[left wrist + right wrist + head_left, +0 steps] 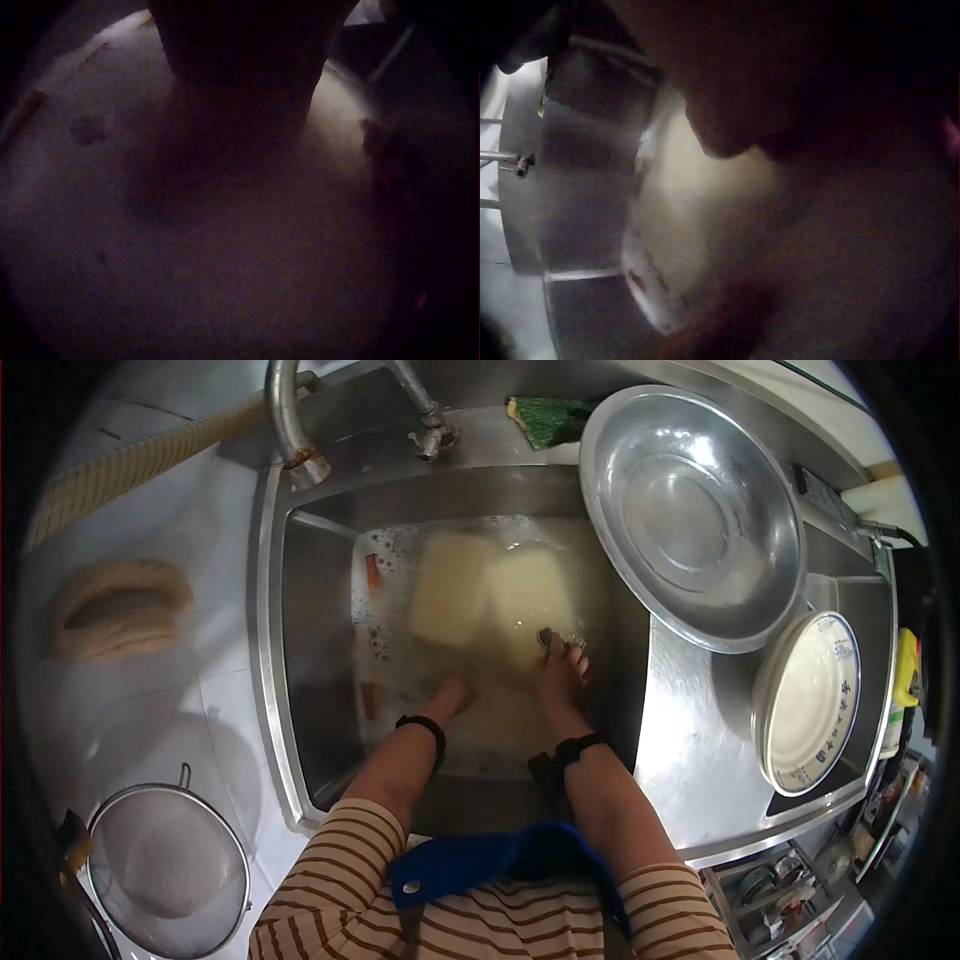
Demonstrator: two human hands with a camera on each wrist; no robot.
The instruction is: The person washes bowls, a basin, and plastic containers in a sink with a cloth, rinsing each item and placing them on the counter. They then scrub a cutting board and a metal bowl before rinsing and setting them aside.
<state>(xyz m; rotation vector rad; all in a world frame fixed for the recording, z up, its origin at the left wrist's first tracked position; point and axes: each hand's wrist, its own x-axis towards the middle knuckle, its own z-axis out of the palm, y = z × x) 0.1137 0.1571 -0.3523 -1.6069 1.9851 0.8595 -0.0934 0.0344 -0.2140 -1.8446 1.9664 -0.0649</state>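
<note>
Two bare forearms, each with a dark wrist strap, extend from striped sleeves (330,850) over the near edge of the steel basin (318,660). The left hand (457,693) is immersed in cloudy water near the middle of the basin; its grip cannot be determined, as the water hides the fingers and the left wrist view is too dark. The right hand (565,668) is at the water level, right of the basin's middle, with a small dark object (545,637) at its thumb; whether this object is gripped cannot be determined. Left of the basin, at the near end, is a round mesh sieve (170,865); farther along that side is a tan, ring-like item (125,642). Right of the basin is the metal surface (690,750), with a patterned white dish (812,705) tilted beyond it. Two pale slabs (530,590) lie side by side in the far half of the basin, beyond the hands. A large metal bowl (690,525) overlaps the basin's far right corner. Behind the basin are a faucet (290,420) at left, a small tap (432,437) and a green piece (548,422).
</note>
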